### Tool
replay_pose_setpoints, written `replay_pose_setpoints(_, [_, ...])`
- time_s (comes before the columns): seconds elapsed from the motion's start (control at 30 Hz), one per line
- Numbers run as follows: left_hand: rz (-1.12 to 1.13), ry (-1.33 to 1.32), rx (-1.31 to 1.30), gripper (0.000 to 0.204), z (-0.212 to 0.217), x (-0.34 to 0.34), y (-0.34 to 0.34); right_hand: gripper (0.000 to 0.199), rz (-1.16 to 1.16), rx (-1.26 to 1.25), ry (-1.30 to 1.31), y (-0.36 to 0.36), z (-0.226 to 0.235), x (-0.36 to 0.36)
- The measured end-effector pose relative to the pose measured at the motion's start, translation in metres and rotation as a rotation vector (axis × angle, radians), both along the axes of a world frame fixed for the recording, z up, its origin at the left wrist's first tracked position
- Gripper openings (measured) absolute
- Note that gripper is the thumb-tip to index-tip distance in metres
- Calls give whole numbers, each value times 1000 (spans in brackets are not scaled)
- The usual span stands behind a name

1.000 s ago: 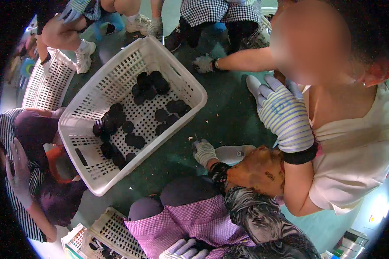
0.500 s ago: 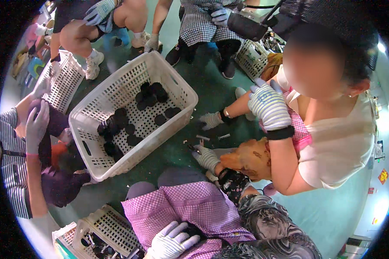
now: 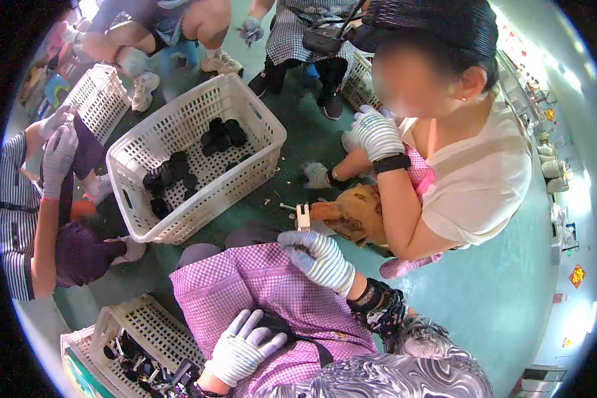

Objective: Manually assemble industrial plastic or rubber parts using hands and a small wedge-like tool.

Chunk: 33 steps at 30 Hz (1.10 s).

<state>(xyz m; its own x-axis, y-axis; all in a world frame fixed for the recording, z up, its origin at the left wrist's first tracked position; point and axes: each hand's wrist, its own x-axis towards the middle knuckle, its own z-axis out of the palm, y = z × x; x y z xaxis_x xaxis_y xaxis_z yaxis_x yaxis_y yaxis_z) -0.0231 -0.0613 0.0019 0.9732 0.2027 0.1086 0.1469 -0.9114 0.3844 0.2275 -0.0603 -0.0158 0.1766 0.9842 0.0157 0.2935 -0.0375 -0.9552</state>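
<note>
Striped grey-and-white gloves cover both of the wearer's hands, two in all. The right hand (image 3: pixel 320 259), just right of the middle of the frame, pinches one pale two-pronged part (image 3: pixel 303 217) between thumb and fingers, its prongs upward. The left hand (image 3: pixel 245 351), at lower centre, lies on the one pink checked apron (image 3: pixel 219 288) with its fingers spread; nothing shows in its grip.

Left of centre stands one large white basket (image 3: pixel 212 202). Black round pieces (image 3: pixel 223 136) lie in it in two main clusters, one toward its upper right and one toward its lower left, with a smaller bit near the front rim; they overlap too much for an exact count. One slim pale rod (image 3: pixel 287 207) shows just left of the pronged part.

At least three more baskets can be counted: one at upper left (image 3: pixel 98 99), one at upper right of centre (image 3: pixel 359 83), partly hidden, and one at lower left (image 3: pixel 152 325) with a jumble of black and metal parts (image 3: pixel 142 365).

At least four co-workers are in view; the nearest, at right, wears one black cap (image 3: pixel 438 23). On the right-hand wall hang one red-and-yellow diamond (image 3: pixel 577 276) and smaller red labels (image 3: pixel 566 342), whose markings are too small to make out.
</note>
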Motion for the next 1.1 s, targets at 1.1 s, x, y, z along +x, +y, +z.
replay_pose_setpoints(1.1, [767, -597, -470, 22, 28, -3, -6, 30, 403, 85, 340, -47, 37, -65])
